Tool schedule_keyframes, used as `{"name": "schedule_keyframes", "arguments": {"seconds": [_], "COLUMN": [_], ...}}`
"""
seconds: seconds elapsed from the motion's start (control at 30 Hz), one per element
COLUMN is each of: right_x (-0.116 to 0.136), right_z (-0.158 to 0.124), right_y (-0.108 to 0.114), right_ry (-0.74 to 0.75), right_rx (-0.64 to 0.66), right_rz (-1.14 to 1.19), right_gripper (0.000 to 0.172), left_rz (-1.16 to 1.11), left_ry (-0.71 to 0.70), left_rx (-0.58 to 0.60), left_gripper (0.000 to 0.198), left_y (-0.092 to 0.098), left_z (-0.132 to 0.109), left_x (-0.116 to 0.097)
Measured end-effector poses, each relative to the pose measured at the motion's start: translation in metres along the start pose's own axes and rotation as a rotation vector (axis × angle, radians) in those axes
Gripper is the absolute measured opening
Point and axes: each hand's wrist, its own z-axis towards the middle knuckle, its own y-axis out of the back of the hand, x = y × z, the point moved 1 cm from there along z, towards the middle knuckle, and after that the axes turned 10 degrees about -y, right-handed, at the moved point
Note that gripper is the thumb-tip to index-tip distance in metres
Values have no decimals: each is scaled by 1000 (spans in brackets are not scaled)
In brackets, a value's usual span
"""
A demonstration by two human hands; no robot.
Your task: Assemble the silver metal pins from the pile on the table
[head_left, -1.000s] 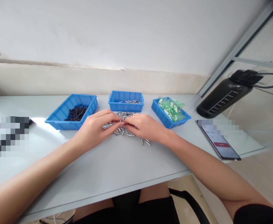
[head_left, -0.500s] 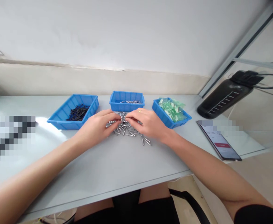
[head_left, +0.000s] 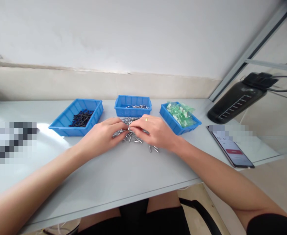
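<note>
My left hand [head_left: 107,133] and my right hand [head_left: 153,130] meet over a heap of silver metal pins [head_left: 133,138], which look like blind rivets, on the table. Thumb and forefinger of each hand are pinched together, the fingertips almost touching. A small silver end [head_left: 129,129] shows between them. Most of that piece is hidden, so its exact shape cannot be made out. Part of the heap lies under my right hand, and a few pins [head_left: 154,148] lie loose by its wrist side.
Behind the heap stands a blue bin [head_left: 133,111] with some silver pins. At left, another blue bin [head_left: 67,131] has black screws; at right, a blue bin [head_left: 170,121] carries green packets [head_left: 181,114]. A phone [head_left: 231,148] and a black bottle [head_left: 237,98] are farther right.
Both hands have come slightly lower and closer together, the right one moving a little left. The silver end between the fingertips now shows more plainly.
</note>
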Motion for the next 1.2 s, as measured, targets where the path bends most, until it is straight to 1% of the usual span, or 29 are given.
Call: {"name": "schedule_keyframes", "arguments": {"seconds": [0.23, 0.4, 0.53, 0.63, 0.73, 0.83, 0.93, 1.0, 1.1, 1.2], "right_x": [-2, -1, -2, -4, -7, -12, -17, -19, -18, -15], "right_z": [-1, -1, -2, -1, -1, -1, -1, -1, -2, -2], "right_y": [1, 2, 1, 1, 2, 1, -3, -6, -10, -11], "right_ry": [-52, -59, -77, -108, -173, -245, -264, -257, -234, -196], "right_rx": [-19, -44, -21, 0, 31, 80, 147, 206, 291, 334], "right_rz": [-6, 5, 14, 21, 19, -1, -49, -78, -99, -94], "right_gripper": [17, 16, 17, 18, 19, 21, 23, 24, 24, 22], "left_rz": [-20, -30, -31, -38, -40, -24, -1, 4, -18, -45], "left_ry": [-36, -54, -55, -4, 78, 149, 173, 148, 60, -29], "left_rx": [-36, -32, -31, -48, -72, -105, -142, -170, -214, -236], "left_gripper": [20, 18, 19, 21, 23, 25, 25, 24, 20, 16], "left_y": [1, 1, 0, 0, 2, 5, 9, 11, 11, 9], "left_z": [0, 0, 0, 0, -1, 0, 2, 3, 3, 2], "left_x": [0, 0, -2, -2, 1, 2, 1, -2, -7, -10]}}
